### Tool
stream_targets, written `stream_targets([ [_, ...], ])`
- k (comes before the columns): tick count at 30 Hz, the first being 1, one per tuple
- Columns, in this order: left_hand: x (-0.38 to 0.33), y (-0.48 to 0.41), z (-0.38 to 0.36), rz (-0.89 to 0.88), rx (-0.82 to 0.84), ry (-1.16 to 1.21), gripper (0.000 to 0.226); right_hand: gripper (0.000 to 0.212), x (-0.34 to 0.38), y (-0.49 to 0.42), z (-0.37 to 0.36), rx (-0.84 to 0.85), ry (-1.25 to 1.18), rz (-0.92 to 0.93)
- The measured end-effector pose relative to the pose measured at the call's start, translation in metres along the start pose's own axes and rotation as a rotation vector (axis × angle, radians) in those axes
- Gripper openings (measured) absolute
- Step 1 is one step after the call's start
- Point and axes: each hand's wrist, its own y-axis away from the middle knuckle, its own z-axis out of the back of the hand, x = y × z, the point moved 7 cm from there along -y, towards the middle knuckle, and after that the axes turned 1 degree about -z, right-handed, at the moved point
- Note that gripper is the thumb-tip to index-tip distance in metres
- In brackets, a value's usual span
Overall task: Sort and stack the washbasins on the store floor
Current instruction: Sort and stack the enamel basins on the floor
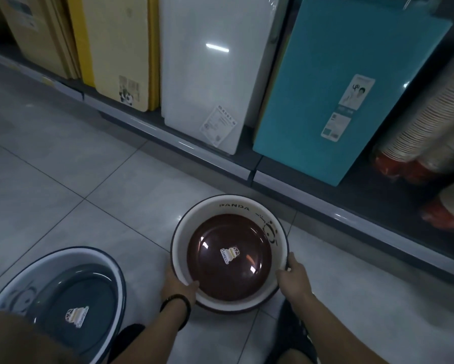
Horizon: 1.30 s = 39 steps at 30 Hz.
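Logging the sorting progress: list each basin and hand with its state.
brown-bottomed basin: upright on the floor, gripped at both sides of its rim.
grey-bottomed basin: upright on the floor, untouched.
left hand: closed on the rim.
right hand: closed on the rim.

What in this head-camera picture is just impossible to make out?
- Grey-bottomed basin: near side hidden by the person's knee and the frame's bottom edge.
- White board's label: print too small to read.
- Red-bottomed basin: outer wall and what it rests on, hidden by its own rim and both hands.
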Motion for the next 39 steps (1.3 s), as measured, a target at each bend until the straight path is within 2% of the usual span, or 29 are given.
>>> stream_targets([
  [2,0.005,0.0,-0.005,0.042,0.007,0.008,0.083,0.055,-0.001,-0.006,-0.004,0.013,0.014,-0.023],
  [4,0.008,-0.001,-0.008,0.081,0.014,-0.001,0.078,0.084,-0.01,-0.011,-0.008,0.062,0.028,-0.131],
  [5,0.008,-0.002,-0.009,0.097,0.02,-0.008,0.076,0.092,-0.013,-0.013,-0.01,0.087,0.054,-0.174],
  [9,0.001,-0.001,-0.005,0.131,0.106,-0.057,0.058,0.101,-0.015,-0.016,-0.012,0.061,0.218,-0.179],
  [11,-0.006,0.0,0.005,0.111,0.131,-0.091,0.059,0.092,0.001,-0.007,-0.012,-0.07,0.447,-0.134],
  [13,-0.022,0.005,0.022,0.047,0.135,-0.157,0.065,0.076,0.031,0.008,-0.021,-0.201,0.673,0.02],
  [15,-0.042,0.01,0.042,-0.042,0.158,-0.324,0.066,0.061,0.068,0.026,-0.044,-0.195,0.674,0.179],
  [17,-0.061,0.016,0.066,-0.105,0.234,-0.543,0.059,0.046,0.099,0.044,-0.078,-0.082,0.579,0.294],
  [21,-0.093,0.036,0.135,-0.164,0.405,-0.854,0.049,0.017,0.121,0.089,-0.167,0.22,0.38,0.282],
  [24,-0.117,0.048,0.203,-0.3,0.305,-1.058,0.045,0.002,0.093,0.118,-0.237,0.438,0.198,0.098],
  [27,-0.119,0.058,0.272,-0.303,0.199,-1.038,0.041,0.007,0.065,0.151,-0.285,0.558,0.176,-0.033],
  [30,-0.094,0.057,0.324,-0.244,0.134,-0.886,0.031,0.044,0.043,0.168,-0.319,0.629,0.263,-0.082],
  [32,-0.072,0.051,0.347,-0.144,0.15,-0.587,0.024,0.066,0.039,0.173,-0.337,0.644,0.262,-0.107],
  [33,-0.065,0.049,0.353,-0.091,0.169,-0.433,0.021,0.067,0.038,0.173,-0.346,0.636,0.258,-0.114],
  [35,-0.064,0.04,0.361,-0.068,0.138,-0.284,0.019,0.054,0.039,0.169,-0.364,0.612,0.215,-0.138],
  [39,-0.064,0.025,0.354,-0.014,0.149,-0.291,0.027,0.041,0.038,0.157,-0.391,0.588,0.137,-0.191],
])
